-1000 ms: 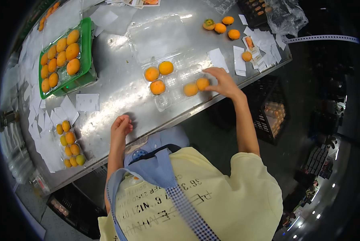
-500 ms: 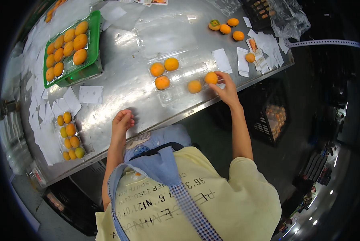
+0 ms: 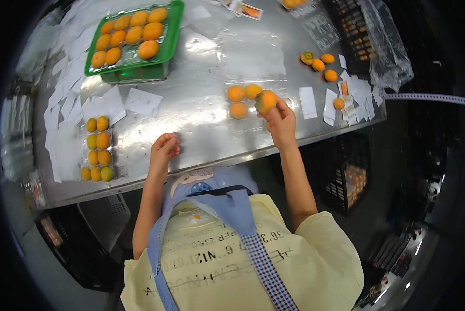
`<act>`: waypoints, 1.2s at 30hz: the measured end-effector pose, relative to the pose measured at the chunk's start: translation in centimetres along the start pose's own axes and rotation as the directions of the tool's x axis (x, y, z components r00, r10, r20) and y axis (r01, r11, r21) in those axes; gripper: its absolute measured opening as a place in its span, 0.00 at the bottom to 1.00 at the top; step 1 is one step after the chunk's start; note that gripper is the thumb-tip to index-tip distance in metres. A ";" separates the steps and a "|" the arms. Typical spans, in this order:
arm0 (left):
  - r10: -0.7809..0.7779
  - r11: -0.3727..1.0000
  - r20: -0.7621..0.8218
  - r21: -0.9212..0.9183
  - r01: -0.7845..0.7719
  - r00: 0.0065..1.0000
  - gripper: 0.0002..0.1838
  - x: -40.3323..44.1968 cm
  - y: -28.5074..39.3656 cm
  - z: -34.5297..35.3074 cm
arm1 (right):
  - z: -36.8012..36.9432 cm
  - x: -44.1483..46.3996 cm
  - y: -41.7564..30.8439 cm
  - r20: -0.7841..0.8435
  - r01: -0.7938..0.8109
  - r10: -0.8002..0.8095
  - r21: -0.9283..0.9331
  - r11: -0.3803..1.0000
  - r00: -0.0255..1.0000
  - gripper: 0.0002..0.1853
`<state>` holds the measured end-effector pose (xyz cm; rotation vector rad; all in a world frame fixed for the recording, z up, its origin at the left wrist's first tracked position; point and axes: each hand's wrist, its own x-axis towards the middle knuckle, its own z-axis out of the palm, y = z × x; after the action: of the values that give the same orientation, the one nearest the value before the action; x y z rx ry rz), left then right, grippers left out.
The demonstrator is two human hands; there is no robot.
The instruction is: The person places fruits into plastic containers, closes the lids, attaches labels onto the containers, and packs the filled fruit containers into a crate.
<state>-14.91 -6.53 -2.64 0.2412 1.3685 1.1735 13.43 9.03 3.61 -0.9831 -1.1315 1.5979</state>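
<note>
My right hand point(image 3: 281, 124) grips an orange persimmon point(image 3: 267, 100) between thumb and fingers, its green calyx turned to the left. It is held above a clear plastic tray point(image 3: 243, 128) with moulded cups. Three persimmons point(image 3: 238, 110) sit in the tray's left and far cups, and another is mostly hidden behind my right hand. My left hand point(image 3: 165, 149) is near the table's front edge, left of the tray, its fingers curled in and nothing visible in them.
On the metal table point(image 3: 201, 137), a green basket point(image 3: 139, 74) bears a tray of persimmons. A filled clear tray point(image 3: 97, 150) lies front left among white paper slips point(image 3: 142, 102). Loose persimmons point(image 3: 330, 76) and a black crate point(image 3: 349, 36) are at right.
My right hand has lifted the persimmon and brought it left over the tray, turning its calyx into view. My left hand stays near the table edge. The camera view has shifted.
</note>
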 end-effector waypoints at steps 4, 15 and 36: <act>0.066 0.995 -0.082 -0.066 -0.072 0.994 0.04 -1.0 -0.3 -2.9 | 5.8 1.6 -0.5 0.254 0.471 -0.399 -0.395 0.789 0.881 0.28; 0.460 0.873 -0.419 0.374 -0.313 0.783 0.03 -4.0 -2.3 -10.8 | 16.5 4.6 0.6 0.525 0.650 -0.417 -0.409 0.640 0.742 0.31; 0.629 0.680 -0.439 0.712 -0.179 0.642 0.02 -4.6 -1.6 -11.7 | 30.5 17.9 2.1 0.768 0.769 -0.187 -0.634 -0.088 0.612 0.23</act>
<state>-22.83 -16.23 -4.16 0.7143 2.4502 1.2110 -20.38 18.82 7.78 -0.6301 -2.7129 0.1130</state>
